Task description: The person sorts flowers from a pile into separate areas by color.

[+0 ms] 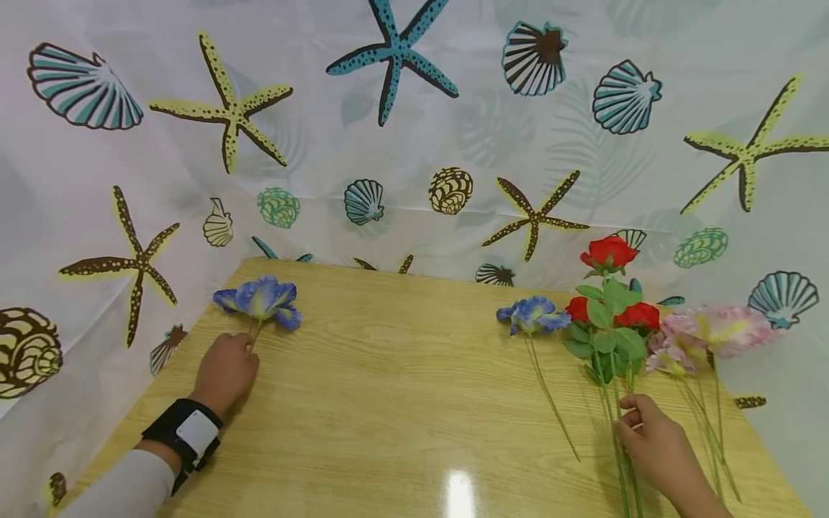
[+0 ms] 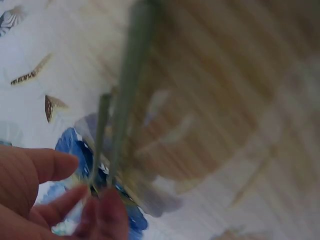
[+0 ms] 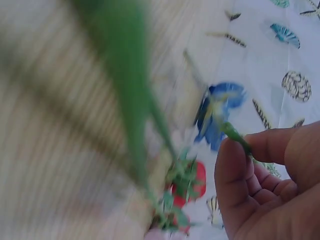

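Note:
At the far left of the table my left hand [image 1: 227, 370] pinches the stem of a blue artificial flower [image 1: 260, 296] with pale yellow petal centres. Two green stem ends [image 2: 101, 135] rise past those fingers in the left wrist view. On the right, my right hand [image 1: 657, 439] holds a thin green stem [image 3: 234, 136] between thumb and forefinger. That stem belongs to the red roses, of which one red rose [image 1: 609, 253] stands highest, above its green leaves. Two lower red roses [image 3: 186, 185] lie beside it. Some of the rose stems pass behind the hand.
A second blue flower [image 1: 532, 315] lies left of the roses, its stem slanting toward the front. Pink flowers [image 1: 719, 331] lie at the right edge of the wooden table [image 1: 388, 388]. A curtain [image 1: 414, 151] printed with shells and starfish borders the back and sides.

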